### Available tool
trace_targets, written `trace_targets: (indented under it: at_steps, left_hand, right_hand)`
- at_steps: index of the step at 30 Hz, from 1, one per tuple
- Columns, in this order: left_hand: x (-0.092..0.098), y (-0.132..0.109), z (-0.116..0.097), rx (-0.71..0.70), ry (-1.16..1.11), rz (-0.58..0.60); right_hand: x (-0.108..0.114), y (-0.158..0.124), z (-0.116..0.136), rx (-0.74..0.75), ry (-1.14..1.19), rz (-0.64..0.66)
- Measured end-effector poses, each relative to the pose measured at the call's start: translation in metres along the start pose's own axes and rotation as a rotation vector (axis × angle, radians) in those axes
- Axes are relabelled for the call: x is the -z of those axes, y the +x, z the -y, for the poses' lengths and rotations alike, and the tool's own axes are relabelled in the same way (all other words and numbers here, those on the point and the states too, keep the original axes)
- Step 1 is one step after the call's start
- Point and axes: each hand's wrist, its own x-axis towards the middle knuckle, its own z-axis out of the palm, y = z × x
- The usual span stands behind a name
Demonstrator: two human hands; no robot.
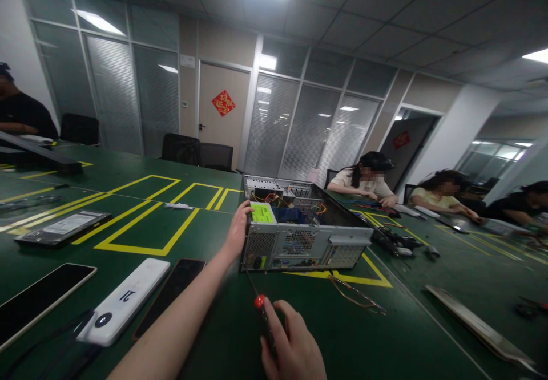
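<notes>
An open desktop computer case [299, 229] lies on its side on the green table [222, 323], its inside with cables and a green-labelled power supply [262, 213] facing up. My left hand [237, 229] grips the case's near left corner, thumb on top. My right hand [287, 343] is closed round a screwdriver [262, 311] with a red and black handle. The thin shaft points up toward the lower rear corner of the case; whether the tip touches it I cannot tell.
A white power bank [124, 300] and dark phones [171, 291] lie at the near left, a tablet [64, 227] farther left. Loose wire [355, 295] and a metal side panel [479, 324] lie to the right. Three people sit working at the far right, another at the far left.
</notes>
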Motion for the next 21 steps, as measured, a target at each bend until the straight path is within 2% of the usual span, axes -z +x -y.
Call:
trace_targets:
  at_steps: [4,6,12,18,21]
  left_hand:
    - [0.0,0.0,0.0,0.003,0.002,-0.005]
    - [0.0,0.0,0.0,-0.001,0.004,-0.005]
    - [0.0,0.0,0.0,-0.012,0.007,0.002]
    - [-0.001,0.0,0.001,-0.007,-0.003,-0.01]
    - [-0.001,0.001,0.001,-0.005,0.003,-0.009]
  right_hand:
    - [0.004,-0.001,-0.002,-0.068,0.131,0.163]
    - [0.007,0.001,-0.003,-0.047,0.155,0.197]
    - [0.013,0.009,-0.003,0.179,-0.043,0.088]
    - [0.004,0.004,0.004,0.141,0.022,0.165]
    - [0.004,0.009,0.01,0.16,0.007,0.103]
